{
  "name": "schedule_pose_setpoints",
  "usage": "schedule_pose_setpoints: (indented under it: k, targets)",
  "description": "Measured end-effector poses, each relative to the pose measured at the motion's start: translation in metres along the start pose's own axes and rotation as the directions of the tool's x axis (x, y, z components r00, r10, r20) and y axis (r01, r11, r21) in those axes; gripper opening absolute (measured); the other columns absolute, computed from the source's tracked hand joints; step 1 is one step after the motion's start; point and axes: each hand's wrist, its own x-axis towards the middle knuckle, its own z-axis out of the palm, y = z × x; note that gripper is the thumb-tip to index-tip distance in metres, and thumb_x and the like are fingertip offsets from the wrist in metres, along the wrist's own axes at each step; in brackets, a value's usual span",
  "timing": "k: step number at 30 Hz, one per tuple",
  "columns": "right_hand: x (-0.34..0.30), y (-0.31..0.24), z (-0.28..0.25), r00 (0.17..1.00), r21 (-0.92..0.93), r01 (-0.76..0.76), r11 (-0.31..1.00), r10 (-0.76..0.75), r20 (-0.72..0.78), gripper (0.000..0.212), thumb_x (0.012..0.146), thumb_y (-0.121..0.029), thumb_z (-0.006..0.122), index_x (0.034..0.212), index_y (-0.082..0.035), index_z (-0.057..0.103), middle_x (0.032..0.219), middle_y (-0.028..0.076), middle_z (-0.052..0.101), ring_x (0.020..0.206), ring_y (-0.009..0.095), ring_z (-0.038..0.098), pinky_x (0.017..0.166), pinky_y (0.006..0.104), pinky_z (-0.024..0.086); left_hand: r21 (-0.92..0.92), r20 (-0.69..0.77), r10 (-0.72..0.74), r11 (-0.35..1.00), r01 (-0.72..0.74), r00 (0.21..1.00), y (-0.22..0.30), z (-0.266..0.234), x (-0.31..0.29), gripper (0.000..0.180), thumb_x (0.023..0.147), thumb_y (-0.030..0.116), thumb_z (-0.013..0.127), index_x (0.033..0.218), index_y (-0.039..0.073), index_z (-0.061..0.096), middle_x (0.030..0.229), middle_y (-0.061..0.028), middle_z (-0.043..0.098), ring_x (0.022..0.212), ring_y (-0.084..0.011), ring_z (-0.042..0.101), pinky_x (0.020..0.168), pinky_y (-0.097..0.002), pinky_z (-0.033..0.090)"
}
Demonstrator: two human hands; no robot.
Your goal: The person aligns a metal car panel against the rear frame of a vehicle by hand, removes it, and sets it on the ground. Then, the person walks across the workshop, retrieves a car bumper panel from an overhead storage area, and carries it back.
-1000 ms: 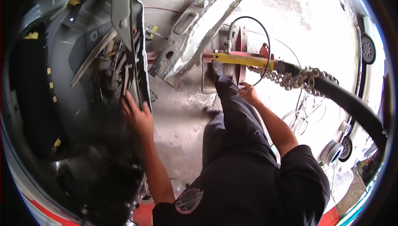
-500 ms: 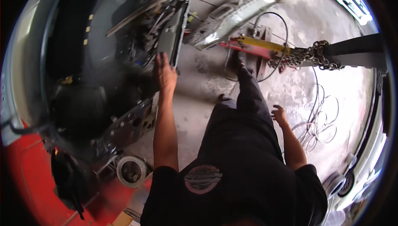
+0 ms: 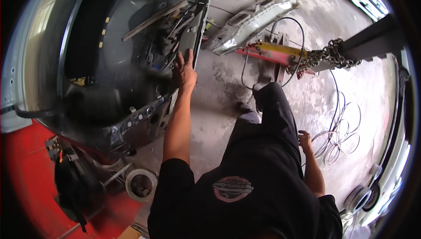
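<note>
The long grey sheet-metal panel (image 3: pixel 190 35) edging the open car body ran forward from beneath the left hand (image 3: pixel 186 71), which rested on its near end, fingers spread, gripping nothing. Ahead and left of that hand lay a long, narrow brown strip (image 3: pixel 153 21); ahead and right, a bent silver metal beam (image 3: pixel 252 21). Well rightward, the right hand (image 3: pixel 305 140) hung half open, visibly unladen.

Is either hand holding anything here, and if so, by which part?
Nothing appears held: the left hand rests open on the car body's edge panel; the right hand hangs beside the leg, visibly empty.
</note>
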Motion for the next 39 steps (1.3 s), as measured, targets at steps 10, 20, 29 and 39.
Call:
schedule_pose_setpoints:
  k: [10,20,29,39]
  targets:
    - [0.018,0.042,-0.004,0.988,0.099,0.131,0.986,-0.122,-0.097,0.048,0.087,-0.015,0.057,0.131,0.001,0.058,0.089,0.012,0.069,0.073,0.018,0.067,0.060,0.0306,0.054,0.012,-0.016,0.138,0.990,-0.137,0.990,0.000,0.018,0.001,0.095,0.078,-0.002,0.062,0.157,0.037,0.025,0.163,-0.0201,0.019,0.139,-0.0531,0.034,0.113,-0.0558,0.033]
    - [0.026,0.129,0.044,0.969,0.361,0.079,0.929,0.013,-0.246,0.047,0.089,-0.019,0.057,0.134,-0.005,0.058,0.100,0.012,0.070,0.080,0.015,0.064,0.068,0.0273,0.050,0.029,0.001,0.147,0.989,-0.147,0.989,0.014,0.013,0.011,0.089,0.082,0.013,0.068,0.159,0.016,0.022,0.160,-0.0288,0.022,0.148,-0.0421,0.024,0.120,-0.0485,0.021]
    - [0.058,0.076,0.150,0.995,0.517,0.089,0.852,-0.101,-0.005,0.044,0.093,-0.018,0.055,0.134,-0.001,0.056,0.103,0.014,0.070,0.088,0.017,0.065,0.079,0.0306,0.051,-0.008,0.141,0.031,1.000,-0.030,0.990,0.019,0.002,0.070,0.086,0.090,0.047,0.069,0.151,-0.002,0.034,0.150,-0.0300,0.038,0.139,-0.0411,0.039,0.115,-0.0439,0.031]
    - [0.107,0.053,0.338,0.977,0.612,-0.092,0.785,-0.047,0.207,0.047,0.091,-0.022,0.055,0.131,0.003,0.055,0.095,0.013,0.071,0.083,0.018,0.065,0.076,0.0306,0.051,-0.475,0.315,0.131,0.879,0.036,0.940,0.071,0.016,0.228,0.050,0.091,0.019,0.065,0.133,-0.003,0.051,0.121,-0.0127,0.063,0.109,-0.0217,0.060,0.097,-0.0351,0.046]
